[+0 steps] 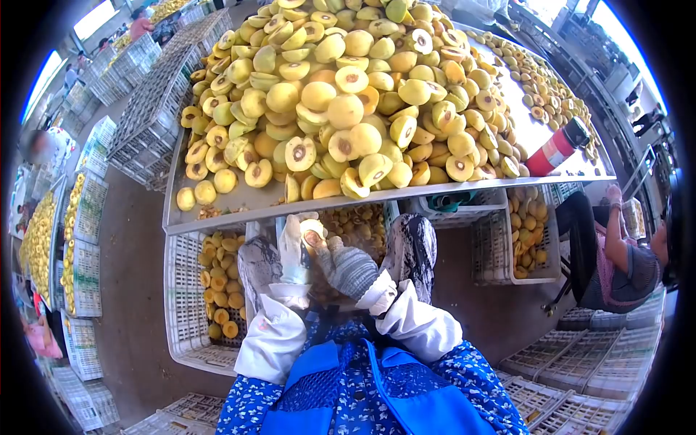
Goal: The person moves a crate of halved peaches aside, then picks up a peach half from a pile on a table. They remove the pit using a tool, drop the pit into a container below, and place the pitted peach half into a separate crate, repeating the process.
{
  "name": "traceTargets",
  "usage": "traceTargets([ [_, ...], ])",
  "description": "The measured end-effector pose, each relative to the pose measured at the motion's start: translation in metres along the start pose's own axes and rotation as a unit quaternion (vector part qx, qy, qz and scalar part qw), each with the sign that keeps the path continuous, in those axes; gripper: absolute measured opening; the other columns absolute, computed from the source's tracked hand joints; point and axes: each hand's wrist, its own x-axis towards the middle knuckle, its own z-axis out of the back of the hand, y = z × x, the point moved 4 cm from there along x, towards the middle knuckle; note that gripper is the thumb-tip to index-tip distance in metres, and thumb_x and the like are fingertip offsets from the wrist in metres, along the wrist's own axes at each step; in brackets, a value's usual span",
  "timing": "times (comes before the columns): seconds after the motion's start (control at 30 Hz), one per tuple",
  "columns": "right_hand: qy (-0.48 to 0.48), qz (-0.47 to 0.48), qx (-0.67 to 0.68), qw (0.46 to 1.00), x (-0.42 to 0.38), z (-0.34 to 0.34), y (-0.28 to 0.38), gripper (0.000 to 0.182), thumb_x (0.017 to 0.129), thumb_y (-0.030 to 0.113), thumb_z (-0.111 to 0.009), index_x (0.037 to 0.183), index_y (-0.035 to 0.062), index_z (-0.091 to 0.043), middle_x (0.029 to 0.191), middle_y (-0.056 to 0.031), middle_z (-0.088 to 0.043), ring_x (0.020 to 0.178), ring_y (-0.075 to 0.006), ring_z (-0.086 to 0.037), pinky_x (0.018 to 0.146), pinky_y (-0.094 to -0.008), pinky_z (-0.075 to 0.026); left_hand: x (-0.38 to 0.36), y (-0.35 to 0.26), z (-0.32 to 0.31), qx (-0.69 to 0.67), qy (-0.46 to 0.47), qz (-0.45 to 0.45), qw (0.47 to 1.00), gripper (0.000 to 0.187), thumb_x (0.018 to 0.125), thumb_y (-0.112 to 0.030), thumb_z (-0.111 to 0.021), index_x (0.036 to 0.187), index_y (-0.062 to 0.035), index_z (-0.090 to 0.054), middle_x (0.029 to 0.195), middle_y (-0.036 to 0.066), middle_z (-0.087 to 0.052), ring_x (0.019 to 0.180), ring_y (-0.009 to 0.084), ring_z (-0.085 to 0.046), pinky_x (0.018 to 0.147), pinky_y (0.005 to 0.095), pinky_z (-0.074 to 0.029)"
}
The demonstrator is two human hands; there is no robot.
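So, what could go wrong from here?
Fruit in the pile could roll off, since some pieces sit close to the table's front edge. The red bottle, also near that edge, might get knocked down. And the fruit half in the gloved left hand might slip.

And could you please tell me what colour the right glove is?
The right glove is mostly grey; the head view shows it best.

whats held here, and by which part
A cut yellow fruit with brownish centre, apparently by its outer side, in the white-gloved left grip; whether the grey knit-gloved right grip touches it is unclear.
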Motion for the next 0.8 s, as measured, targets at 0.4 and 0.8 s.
traceTargets([
  [0.4,0.127,-0.028,0.006,0.992,-0.01,0.011,-0.018,0.047,0.092,0.046,-0.036,0.096,0.0017,-0.052,0.056,-0.0194,-0.057,0.052,-0.0384,-0.058,0.051,-0.0493,-0.045,-0.013,-0.006,0.01,0.138,0.191,-0.142,0.961,0.047,0.092,-0.044,-0.047,0.096,0.0005,-0.06,0.077,0.008,-0.061,0.069,0.0184,-0.058,0.066,0.0293,-0.046],
  [0.8,0.196,-0.146,0.608,0.755,-0.023,-0.05,-0.035,0.033,0.093,0.028,-0.049,0.116,0.0043,-0.054,0.101,-0.009,-0.063,0.092,-0.0201,-0.06,0.08,-0.03,-0.047,-0.021,0.024,0.014,-0.032,-0.074,0.071,0.994,0.042,0.091,-0.038,-0.052,0.089,0.0025,-0.062,0.077,0.007,-0.062,0.065,0.011,-0.057,0.058,0.0224,-0.046],
])
